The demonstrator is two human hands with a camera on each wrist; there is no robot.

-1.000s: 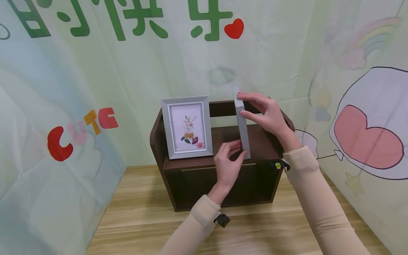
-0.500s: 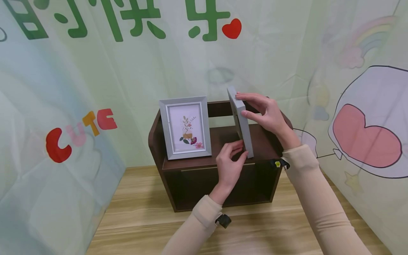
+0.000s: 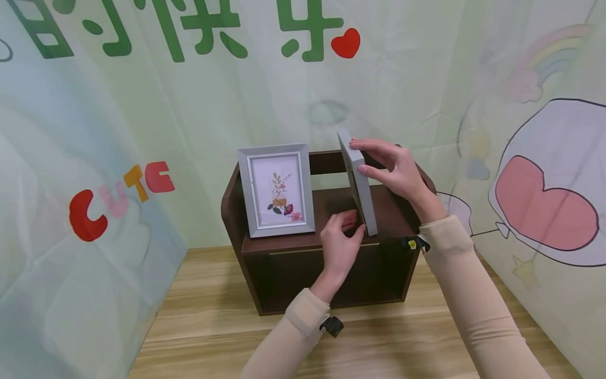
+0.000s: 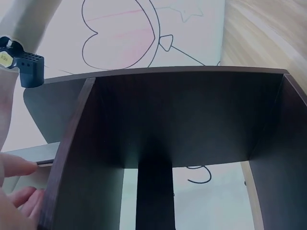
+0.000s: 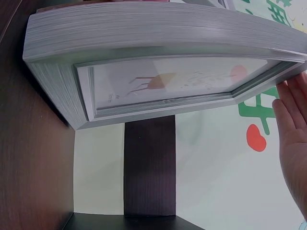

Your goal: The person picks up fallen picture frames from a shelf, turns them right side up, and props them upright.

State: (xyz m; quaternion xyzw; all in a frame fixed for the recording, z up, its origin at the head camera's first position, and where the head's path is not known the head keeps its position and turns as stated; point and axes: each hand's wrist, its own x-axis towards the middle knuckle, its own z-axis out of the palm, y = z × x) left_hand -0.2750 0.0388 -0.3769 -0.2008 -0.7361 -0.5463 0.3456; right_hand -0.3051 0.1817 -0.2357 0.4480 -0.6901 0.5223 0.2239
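Observation:
A grey picture frame point(image 3: 364, 200) stands turned nearly edge-on on the right of a dark brown shelf unit point(image 3: 397, 223). My right hand point(image 3: 394, 167) holds its upper part, thumb at the near edge and fingers along the top. My left hand point(image 3: 340, 245) holds the lower near corner, its fingers behind the frame's back. The right wrist view shows the frame's pictured front, and the left wrist view shows the left fingertips point(image 4: 24, 167) close to its edge. A second grey picture frame point(image 3: 253, 230) with a flower print faces forward on the left.
Below the shelf board is a dark lower compartment point(image 3: 303, 284). The unit stands on a wood-grain surface point(image 3: 203, 305). Printed cloth walls surround it, with green characters point(image 3: 314, 23) behind and a balloon drawing point(image 3: 558, 179) on the right.
The held picture frame has turned, so more of its back shows, and its far top corner has swung left. The left thumb has shifted slightly along its lower edge. The other frame stays put.

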